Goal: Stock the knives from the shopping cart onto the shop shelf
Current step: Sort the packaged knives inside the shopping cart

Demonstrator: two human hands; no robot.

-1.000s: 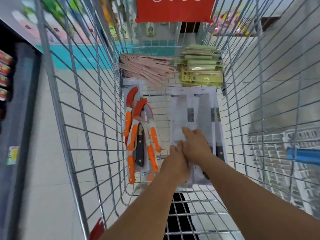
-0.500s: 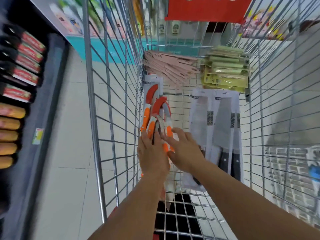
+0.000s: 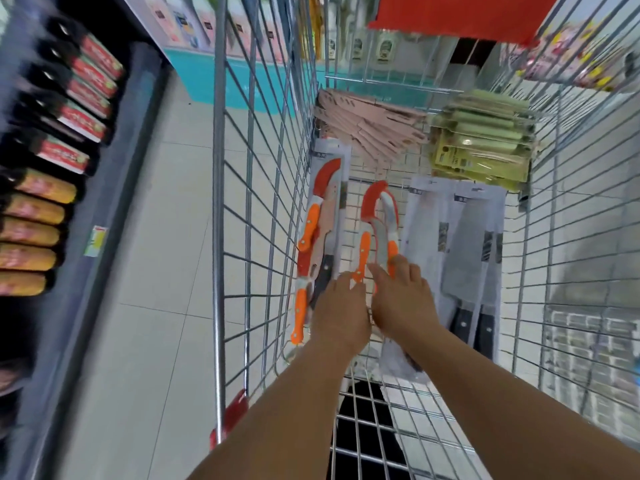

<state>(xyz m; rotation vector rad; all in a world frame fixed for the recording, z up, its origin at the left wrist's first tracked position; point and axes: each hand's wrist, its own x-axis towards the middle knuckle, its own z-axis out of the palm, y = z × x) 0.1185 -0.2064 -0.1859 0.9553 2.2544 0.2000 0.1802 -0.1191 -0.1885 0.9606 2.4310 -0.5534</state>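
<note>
Orange-handled curved knives with red blade guards (image 3: 375,230) lie inside my wire shopping cart (image 3: 263,216), toward twelve o'clock of my hands. My right hand (image 3: 401,299) pinches their handles; my left hand (image 3: 341,315) rests beside them, its grip hidden.

A single head-worn camera is looking forward and steeply down into the shopping cart (image 3: 221,237), whose wire basket is filling the centre and right of the frame. It is sitting close, above the near end of the cart, so both forearms are entering from the bottom edge and reaching toward the middle. The wide lens is bending the wire walls outward. The shop shelf (image 3: 62,140) is running along the left edge, with tiled floor (image 3: 156,271) lying between them. No second view is sharing the scene.
</note>
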